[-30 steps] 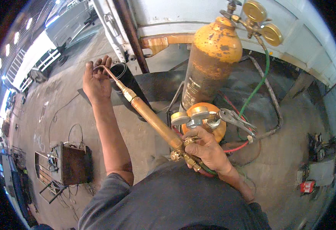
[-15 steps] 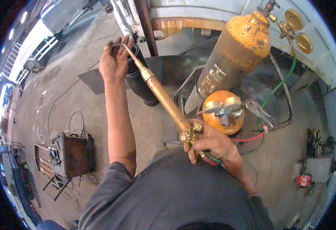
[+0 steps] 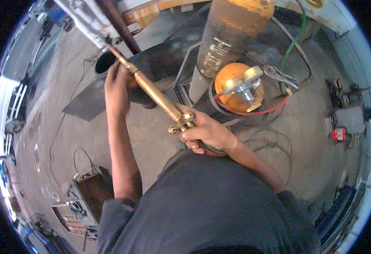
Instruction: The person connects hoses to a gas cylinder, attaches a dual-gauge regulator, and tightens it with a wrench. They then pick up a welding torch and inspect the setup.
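My right hand (image 3: 211,131) is closed around the valve end of a brass gas torch (image 3: 158,93). Red and green hoses run from that end beneath my wrist. The torch slants up to the left, and its thin copper-coloured tip points away from me. Close beside the torch's front coupling is my left hand (image 3: 117,91), its fingers bent and smeared by motion. Part of that hand lies behind the torch, and whether it grips the metal cannot be made out.
A tall orange-and-brown gas cylinder (image 3: 219,51) stands ahead, with a shorter orange cylinder (image 3: 236,74) and its gauges nearer me. Locking pliers (image 3: 280,76) lie beside a green hose (image 3: 295,51). A dark open-topped cylinder (image 3: 104,64) is beyond my left hand; a box-like machine (image 3: 93,192) sits lower left.
My left hand has drawn back from the torch tip to near the coupling, its spread fingers now bent. The view has shifted; the torch and right hand appear further up and left.
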`<state>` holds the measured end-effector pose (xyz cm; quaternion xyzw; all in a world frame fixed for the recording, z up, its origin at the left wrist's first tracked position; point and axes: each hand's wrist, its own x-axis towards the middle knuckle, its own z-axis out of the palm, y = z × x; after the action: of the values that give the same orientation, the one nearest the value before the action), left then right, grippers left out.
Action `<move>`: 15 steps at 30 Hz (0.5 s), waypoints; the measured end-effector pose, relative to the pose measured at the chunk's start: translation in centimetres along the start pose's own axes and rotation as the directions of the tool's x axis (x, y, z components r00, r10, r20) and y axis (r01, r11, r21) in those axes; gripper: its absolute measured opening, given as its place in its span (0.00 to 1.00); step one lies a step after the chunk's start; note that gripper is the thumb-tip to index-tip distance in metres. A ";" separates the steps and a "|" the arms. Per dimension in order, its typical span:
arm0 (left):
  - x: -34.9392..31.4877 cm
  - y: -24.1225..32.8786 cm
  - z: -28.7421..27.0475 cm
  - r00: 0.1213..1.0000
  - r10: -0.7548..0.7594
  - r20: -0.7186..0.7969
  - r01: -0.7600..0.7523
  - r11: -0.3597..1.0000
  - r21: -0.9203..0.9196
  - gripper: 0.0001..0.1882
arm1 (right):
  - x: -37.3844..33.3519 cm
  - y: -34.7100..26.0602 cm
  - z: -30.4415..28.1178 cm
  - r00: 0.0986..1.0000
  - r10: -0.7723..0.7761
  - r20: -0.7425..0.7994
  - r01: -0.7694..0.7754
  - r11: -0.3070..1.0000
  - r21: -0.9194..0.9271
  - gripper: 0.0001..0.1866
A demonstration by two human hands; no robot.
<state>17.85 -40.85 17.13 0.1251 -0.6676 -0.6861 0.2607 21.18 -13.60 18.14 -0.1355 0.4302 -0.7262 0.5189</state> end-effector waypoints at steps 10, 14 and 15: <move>-18.4 3.3 3.4 0.924 0.091 0.372 -0.281 0.821 0.497 0.22 | -0.3 -0.2 -2.4 0.984 -0.004 0.178 0.000 1.000 0.021 0.24; -20.4 3.5 5.6 0.947 0.075 0.313 -0.270 0.716 0.644 0.21 | -1.7 0.5 -3.3 0.973 0.037 0.227 -0.036 0.999 -0.007 0.24; -20.8 3.3 6.2 0.947 0.089 0.309 -0.276 0.718 0.639 0.22 | -2.0 0.9 -3.8 0.972 0.046 0.229 -0.043 0.999 -0.020 0.23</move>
<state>32.60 -24.53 17.16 0.0544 -0.9072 -0.3782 0.1761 20.16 -10.14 15.67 -0.2126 0.3758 -0.6906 0.5802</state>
